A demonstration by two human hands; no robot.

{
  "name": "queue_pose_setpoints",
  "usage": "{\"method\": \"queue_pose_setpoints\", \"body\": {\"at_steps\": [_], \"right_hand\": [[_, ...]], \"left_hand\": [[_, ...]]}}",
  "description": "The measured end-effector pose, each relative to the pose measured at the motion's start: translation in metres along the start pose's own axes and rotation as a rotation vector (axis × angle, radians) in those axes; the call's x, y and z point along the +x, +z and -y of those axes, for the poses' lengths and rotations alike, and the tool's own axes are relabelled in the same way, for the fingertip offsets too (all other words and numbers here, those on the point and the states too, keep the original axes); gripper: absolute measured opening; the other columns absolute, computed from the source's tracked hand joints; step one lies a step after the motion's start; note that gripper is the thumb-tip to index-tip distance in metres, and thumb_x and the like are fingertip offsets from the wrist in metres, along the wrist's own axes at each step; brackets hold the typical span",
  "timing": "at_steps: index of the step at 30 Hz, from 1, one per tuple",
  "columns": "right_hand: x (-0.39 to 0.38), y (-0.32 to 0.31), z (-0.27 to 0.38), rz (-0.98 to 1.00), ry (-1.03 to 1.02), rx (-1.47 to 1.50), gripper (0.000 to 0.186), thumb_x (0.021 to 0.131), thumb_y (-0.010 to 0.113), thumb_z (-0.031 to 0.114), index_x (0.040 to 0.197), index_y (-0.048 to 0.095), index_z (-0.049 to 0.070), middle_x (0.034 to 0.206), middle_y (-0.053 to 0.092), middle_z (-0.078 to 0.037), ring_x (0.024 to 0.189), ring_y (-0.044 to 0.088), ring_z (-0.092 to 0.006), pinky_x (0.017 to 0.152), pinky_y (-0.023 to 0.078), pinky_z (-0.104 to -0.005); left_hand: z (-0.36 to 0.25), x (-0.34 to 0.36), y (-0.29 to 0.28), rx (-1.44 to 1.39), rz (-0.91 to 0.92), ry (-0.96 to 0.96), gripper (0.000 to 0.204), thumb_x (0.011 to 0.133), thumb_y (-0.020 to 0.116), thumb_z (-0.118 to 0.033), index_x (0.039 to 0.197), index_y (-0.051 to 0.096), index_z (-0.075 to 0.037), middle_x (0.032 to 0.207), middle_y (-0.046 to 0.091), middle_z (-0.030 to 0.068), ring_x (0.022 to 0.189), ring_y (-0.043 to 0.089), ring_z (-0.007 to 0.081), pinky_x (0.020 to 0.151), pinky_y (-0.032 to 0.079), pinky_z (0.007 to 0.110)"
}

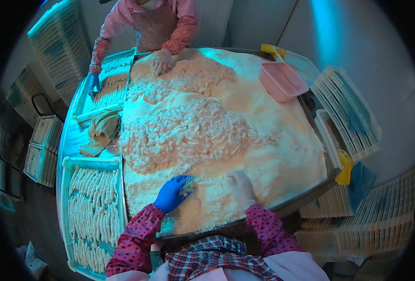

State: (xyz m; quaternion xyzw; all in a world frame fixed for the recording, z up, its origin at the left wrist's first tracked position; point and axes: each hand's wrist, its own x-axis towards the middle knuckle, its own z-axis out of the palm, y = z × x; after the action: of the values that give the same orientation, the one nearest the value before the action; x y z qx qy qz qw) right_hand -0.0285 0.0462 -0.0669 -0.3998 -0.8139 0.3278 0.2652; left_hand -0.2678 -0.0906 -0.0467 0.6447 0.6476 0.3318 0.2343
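Note:
My left hand [171, 194], in a blue glove, is curled over the near part of the crumb bed [282, 178]. A pale crumbly bit shows between its fingers and thumb; its exact shape is unclear. My right hand [241, 188], in a whitish glove, rests low over the crumbs with fingers stretched forward, slightly blurred, and nothing visible in it. Beyond both hands lies a heap of wet, pale strips [184, 133], partly dusted with crumbs. To my left, a light tray [66, 201] holds rows of crumb-coated strips [92, 201].
Across the table a person [153, 28] works over a second tray [83, 111] of strips. A cloth [103, 129] lies between the trays. At right are a pink basket [282, 82], a yellow-handled tool [344, 166] and stacked white trays [345, 112]. More stacks [59, 44] stand left.

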Motion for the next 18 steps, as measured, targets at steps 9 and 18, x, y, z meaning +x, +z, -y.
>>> {"method": "queue_pose_setpoints", "body": {"at_steps": [9, 18], "right_hand": [[0.013, 0.005, 0.019, 0.138, 0.136, 0.18, 0.024, 0.08, 0.063, 0.014, 0.102, 0.059, 0.006, 0.101, 0.059, -0.012, 0.099, 0.055, -0.0303, 0.087, 0.044, -0.0399], [-0.01, 0.039, 0.056, 0.11, -0.148, -0.007, 0.031, 0.078, 0.064, 0.021, 0.107, 0.057, 0.01, 0.098, 0.059, -0.009, 0.092, 0.057, -0.0277, 0.082, 0.045, -0.0419]], "left_hand": [[0.0, 0.016, -0.029, -0.365, -0.125, 0.013, 0.025, 0.077, 0.06, 0.006, 0.097, 0.067, -0.006, 0.101, 0.063, 0.0086, 0.095, 0.061, 0.0259, 0.082, 0.048, 0.034], [0.04, -0.04, -0.075, 0.153, -0.286, -0.227, 0.032, 0.078, 0.058, 0.0, 0.107, 0.065, -0.012, 0.095, 0.065, 0.0094, 0.084, 0.063, 0.0265, 0.073, 0.051, 0.034]]}}
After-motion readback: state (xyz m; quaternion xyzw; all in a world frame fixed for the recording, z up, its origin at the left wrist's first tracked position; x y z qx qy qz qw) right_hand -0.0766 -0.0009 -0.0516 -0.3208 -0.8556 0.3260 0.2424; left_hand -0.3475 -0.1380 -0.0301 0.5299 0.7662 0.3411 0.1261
